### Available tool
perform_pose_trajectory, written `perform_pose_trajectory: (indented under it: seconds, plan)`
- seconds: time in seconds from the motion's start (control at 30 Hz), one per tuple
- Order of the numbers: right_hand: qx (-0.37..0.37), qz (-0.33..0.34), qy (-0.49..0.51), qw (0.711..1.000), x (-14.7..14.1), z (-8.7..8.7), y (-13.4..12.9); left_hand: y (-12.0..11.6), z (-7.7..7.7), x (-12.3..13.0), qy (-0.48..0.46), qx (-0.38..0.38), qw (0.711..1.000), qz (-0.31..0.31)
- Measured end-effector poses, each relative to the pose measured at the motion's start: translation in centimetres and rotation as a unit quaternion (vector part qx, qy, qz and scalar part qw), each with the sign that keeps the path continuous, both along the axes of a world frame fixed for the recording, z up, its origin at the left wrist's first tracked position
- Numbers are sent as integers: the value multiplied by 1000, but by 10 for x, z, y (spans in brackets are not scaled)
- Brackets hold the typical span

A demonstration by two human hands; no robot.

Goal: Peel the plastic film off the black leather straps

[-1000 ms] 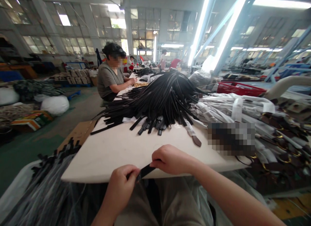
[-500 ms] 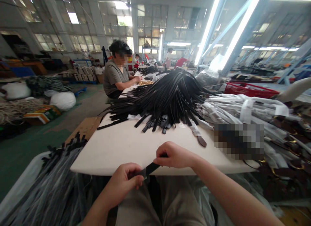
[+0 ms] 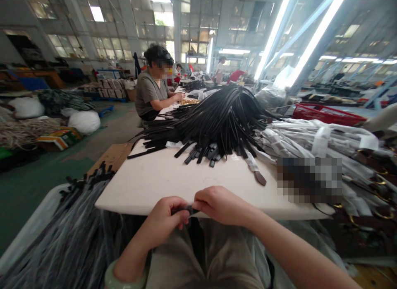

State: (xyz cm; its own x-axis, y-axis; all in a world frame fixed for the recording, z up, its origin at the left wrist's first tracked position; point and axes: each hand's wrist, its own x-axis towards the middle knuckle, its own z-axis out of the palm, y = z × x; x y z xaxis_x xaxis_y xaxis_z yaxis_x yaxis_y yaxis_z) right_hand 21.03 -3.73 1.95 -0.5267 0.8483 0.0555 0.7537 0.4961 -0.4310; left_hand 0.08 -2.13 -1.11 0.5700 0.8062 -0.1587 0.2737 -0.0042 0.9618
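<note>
Over the near edge of the pale table (image 3: 173, 181), my two hands meet on a black strap (image 3: 190, 209) with a clear plastic film at its end. My left hand (image 3: 166, 218) has thumb and fingers closed round the film-covered part. My right hand (image 3: 217, 204) is closed on the strap just beside it, fingertips almost touching the left ones. Most of the strap is hidden by my fingers. Farther in, a large heap of black straps (image 3: 229, 119) spreads across the table, cut ends toward me.
White-wrapped straps (image 3: 297, 142) with brown tips and gold rings lie at the right, near a red basket (image 3: 328, 113). Plastic-sleeved black straps (image 3: 68, 222) fill a pale container at lower left. A co-worker (image 3: 155, 88) sits along the table's left side.
My right hand has come down and left, up against my left hand. The stretch of strap between them has shortened. The view has shifted slightly.
</note>
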Motion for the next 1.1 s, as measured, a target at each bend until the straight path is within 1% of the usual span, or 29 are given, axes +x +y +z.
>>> perform_pose_trajectory:
  seconds: [0.03, 0.1, 0.17, 0.23, 0.3, 0.37, 0.4, 0.47, 0.53, 0.6, 0.67, 0.73, 0.8, 0.87, 0.9, 0.97, 1.03, 1.1]
  plan:
    - [15, -9, -3, 1000, 2, 1, 1, 2, 2, -3, 9, 4, 1000, 8]
    - [15, -23, 32, 999, 6, 3, 3, 5, 9, -9, 20, 4, 1000, 18]
    - [-14, -27, 106, 994, 4, 5, 5, 7, 18, -13, 25, 12, 1000, 13]
    - [-53, -24, 181, 982, -3, 6, 5, 6, 29, -15, 24, 23, 999, -6]
    - [-86, -17, 235, 968, -13, 6, 2, 4, 39, -17, 11, 23, 999, -25]
    - [-109, -8, 275, 955, -18, 6, -2, 2, 44, -19, -9, 8, 999, -43]
    - [-114, -4, 292, 950, -19, 5, -4, 1, 45, -20, -17, -2, 998, -55]
    - [-116, 1, 318, 941, -16, 4, -7, 0, 41, -22, -24, -27, 996, -86]
    - [-114, -4, 338, 934, -11, 0, -9, 0, 34, -21, -14, -46, 993, -110]
    - [-135, -21, 360, 923, -7, -6, -9, 1, 26, -16, 0, -48, 993, -110]
    - [-157, -38, 369, 915, -6, -10, -9, 2, 23, -11, 15, -37, 994, -99]
    - [-141, -43, 358, 922, -8, -12, -10, 2, 24, -9, 36, -29, 994, -98]
    - [-96, -36, 338, 936, -10, -9, -14, 1, 27, -14, 51, -34, 992, -111]
    - [-73, -20, 336, 939, -12, -3, -17, -2, 26, -27, 37, -45, 990, -129]
    - [-78, -10, 342, 936, -13, 1, -18, -4, 23, -35, 21, -56, 989, -138]
    - [-114, 7, 365, 924, -19, 8, -16, -12, 10, -54, -8, -90, 986, -141]
    - [-174, 22, 383, 907, -28, 11, -10, -24, -8, -77, -15, -117, 988, -103]
    - [-236, 42, 396, 886, -39, 10, -3, -38, -21, -107, 3, -100, 995, -15]
